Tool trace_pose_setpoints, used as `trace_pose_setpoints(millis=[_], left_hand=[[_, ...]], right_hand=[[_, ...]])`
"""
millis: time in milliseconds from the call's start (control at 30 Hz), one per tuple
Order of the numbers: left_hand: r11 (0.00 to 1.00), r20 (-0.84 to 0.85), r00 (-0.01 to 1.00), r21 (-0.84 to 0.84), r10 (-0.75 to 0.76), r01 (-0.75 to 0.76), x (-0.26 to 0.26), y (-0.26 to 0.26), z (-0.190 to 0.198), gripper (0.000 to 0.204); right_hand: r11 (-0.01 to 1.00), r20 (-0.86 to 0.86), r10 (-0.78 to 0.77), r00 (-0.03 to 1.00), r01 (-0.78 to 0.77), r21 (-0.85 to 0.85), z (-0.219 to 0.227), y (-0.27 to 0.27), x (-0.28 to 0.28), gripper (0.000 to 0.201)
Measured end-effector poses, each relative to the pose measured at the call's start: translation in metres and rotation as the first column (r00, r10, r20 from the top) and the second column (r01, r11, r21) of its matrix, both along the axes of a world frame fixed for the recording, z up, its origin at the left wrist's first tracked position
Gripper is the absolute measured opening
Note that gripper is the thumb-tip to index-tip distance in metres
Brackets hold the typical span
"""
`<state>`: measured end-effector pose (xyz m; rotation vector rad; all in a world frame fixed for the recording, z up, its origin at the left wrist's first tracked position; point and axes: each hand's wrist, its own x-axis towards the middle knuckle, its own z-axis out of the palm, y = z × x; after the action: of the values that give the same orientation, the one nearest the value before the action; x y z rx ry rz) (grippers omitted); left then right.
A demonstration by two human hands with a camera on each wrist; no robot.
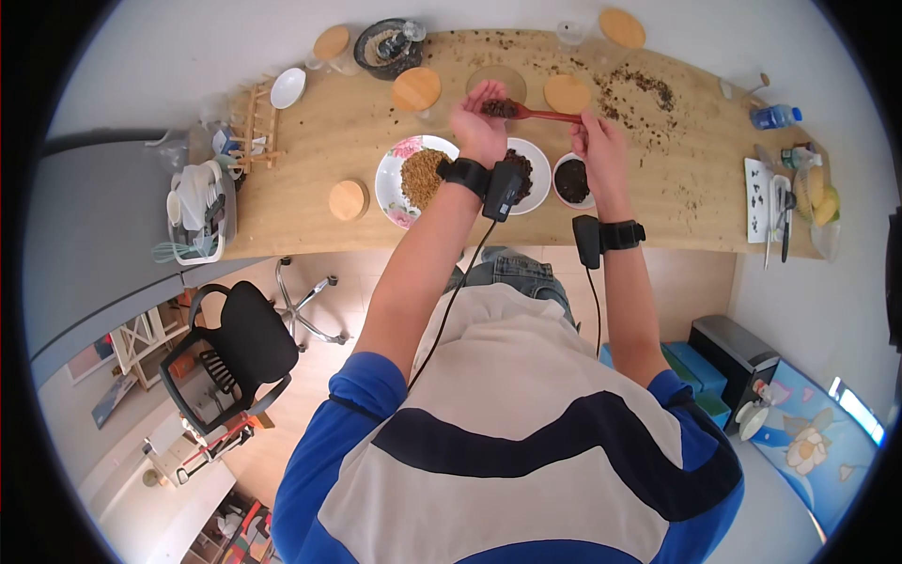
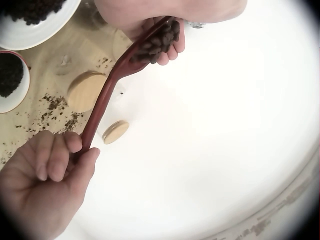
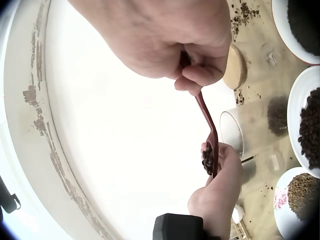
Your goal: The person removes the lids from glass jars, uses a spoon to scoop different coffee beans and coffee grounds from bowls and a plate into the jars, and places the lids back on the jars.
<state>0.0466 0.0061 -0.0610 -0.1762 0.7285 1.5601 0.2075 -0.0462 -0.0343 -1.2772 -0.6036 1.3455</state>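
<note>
My right hand [image 1: 603,155] pinches the handle of a reddish-brown wooden spoon [image 1: 550,116]. Dark brown beans [image 2: 159,42] fill the spoon's bowl. My left hand [image 1: 481,127] is held palm up, cupped under the bowl, its fingertips showing past the beans in the left wrist view. Below both hands, a clear open jar [image 3: 232,130] has dark contents at its bottom. Nearer my body stand a white plate of dark beans [image 1: 536,193], a flowered plate [image 1: 387,183] heaped with tan grain, and a small red-rimmed bowl [image 1: 571,204] of fine dark stuff.
Jars with wooden lids [image 1: 416,89] line the far side, beside a stone mortar [image 1: 376,66]. Dark crumbs [image 1: 648,89] lie scattered at the right. A dish rack [image 1: 214,230] stands left; a blue-labelled bottle [image 1: 775,117] and a white tray [image 1: 757,199] are at the right end.
</note>
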Motion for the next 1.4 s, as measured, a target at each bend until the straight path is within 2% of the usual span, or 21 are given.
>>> trace_pose_setpoints(millis=[67, 100, 167, 200, 267, 400, 467, 500, 567, 700, 767, 800, 867, 900, 967, 1000, 1033, 1133, 1167, 1267, 1400], left_hand=[[1.000, -0.213, 0.977, -0.009, 0.022, -0.024, -0.004, 0.007, 0.008, 0.039], [1.000, -0.216, 0.976, -0.008, 0.023, -0.025, -0.008, 0.011, 0.008, 0.039], [0.994, -0.540, 0.834, 0.033, 0.109, -0.108, -0.015, 0.018, 0.006, 0.040], [0.994, -0.545, 0.832, 0.026, 0.103, -0.106, -0.021, 0.019, 0.003, 0.040], [0.995, -0.513, 0.853, 0.016, 0.091, -0.096, -0.032, 0.019, 0.006, 0.041], [0.997, -0.482, 0.873, -0.001, 0.071, -0.082, -0.037, 0.008, 0.005, 0.041], [0.995, -0.407, 0.911, -0.039, 0.063, -0.086, -0.038, 0.002, 0.001, 0.041], [0.996, -0.407, 0.911, -0.040, 0.061, -0.084, -0.038, -0.001, -0.002, 0.041], [0.992, -0.513, 0.859, -0.108, 0.001, -0.066, -0.040, -0.009, -0.007, 0.038], [0.982, -0.537, 0.841, -0.183, -0.068, -0.038, -0.053, -0.022, -0.014, 0.034], [0.972, -0.539, 0.840, -0.226, -0.064, -0.070, -0.062, -0.029, -0.023, 0.031], [0.971, -0.541, 0.838, -0.228, -0.066, -0.071, -0.067, -0.031, -0.027, 0.031], [0.960, -0.487, 0.871, -0.265, -0.056, -0.086, -0.076, -0.037, -0.030, 0.030], [0.960, -0.488, 0.871, -0.268, -0.057, -0.087, -0.079, -0.039, -0.031, 0.030], [0.970, -0.493, 0.868, -0.232, -0.056, -0.069, -0.082, -0.044, -0.028, 0.028], [0.970, -0.494, 0.868, -0.234, -0.056, -0.071, -0.082, -0.046, -0.028, 0.028], [0.966, -0.489, 0.871, -0.247, -0.054, -0.079, -0.081, -0.047, -0.028, 0.029], [0.957, -0.475, 0.876, -0.284, -0.080, -0.067, -0.079, -0.050, -0.031, 0.031], [0.949, -0.464, 0.879, -0.311, -0.106, -0.050, -0.079, -0.052, -0.033, 0.031], [0.942, -0.386, 0.918, -0.334, -0.095, -0.042, -0.082, -0.059, -0.043, 0.031], [0.952, -0.378, 0.919, -0.306, -0.113, -0.009, -0.081, -0.069, -0.046, 0.028]], right_hand=[[1.000, 0.038, 0.006, 0.999, -0.006, -0.006, 0.001, 0.011, -0.002, 0.023], [1.000, 0.035, 0.007, 0.999, -0.007, -0.004, 0.001, 0.017, -0.003, 0.023], [0.998, 0.096, -0.042, 0.995, 0.038, 0.051, -0.001, 0.026, -0.006, 0.026], [0.998, 0.091, -0.044, 0.995, 0.040, 0.044, -0.003, 0.030, -0.008, 0.026], [0.993, 0.269, -0.078, 0.960, 0.051, 0.108, -0.005, 0.039, -0.012, 0.024], [0.993, 0.367, -0.067, 0.928, 0.027, 0.114, -0.024, 0.047, -0.018, 0.022], [0.977, 0.453, -0.029, 0.891, -0.070, 0.200, -0.021, 0.043, -0.025, 0.021], [0.978, 0.454, -0.030, 0.891, -0.068, 0.199, -0.019, 0.040, -0.025, 0.021], [0.933, 0.744, -0.017, 0.668, -0.257, 0.252, -0.005, 0.028, -0.028, 0.023], [0.946, 0.657, -0.022, 0.753, -0.197, 0.258, -0.004, 0.000, -0.017, 0.022], [0.928, 0.581, -0.150, 0.800, -0.089, 0.362, -0.008, -0.016, -0.005, 0.021], [0.929, 0.579, -0.148, 0.802, -0.088, 0.360, -0.008, -0.023, 0.001, 0.021], [0.936, 0.433, -0.192, 0.881, 0.032, 0.350, -0.006, -0.039, 0.009, 0.016], [0.937, 0.433, -0.190, 0.881, 0.031, 0.347, -0.005, -0.047, 0.011, 0.016], [0.974, 0.655, -0.023, 0.756, -0.129, 0.184, -0.001, -0.061, 0.012, 0.015], [0.970, 0.655, 0.039, 0.755, -0.185, 0.156, -0.001, -0.065, 0.006, 0.014], [0.970, 0.653, 0.039, 0.756, -0.185, 0.156, -0.002, -0.066, -0.001, 0.014], [0.887, 0.738, 0.118, 0.664, -0.405, 0.223, -0.013, -0.067, -0.021, 0.015], [0.887, 0.738, 0.116, 0.665, -0.403, 0.224, -0.017, -0.067, -0.026, 0.015], [0.788, 0.854, 0.098, 0.510, -0.564, 0.246, -0.021, -0.065, -0.036, 0.019], [0.792, 0.834, 0.148, 0.532, -0.569, 0.222, -0.029, -0.065, -0.041, 0.019]])
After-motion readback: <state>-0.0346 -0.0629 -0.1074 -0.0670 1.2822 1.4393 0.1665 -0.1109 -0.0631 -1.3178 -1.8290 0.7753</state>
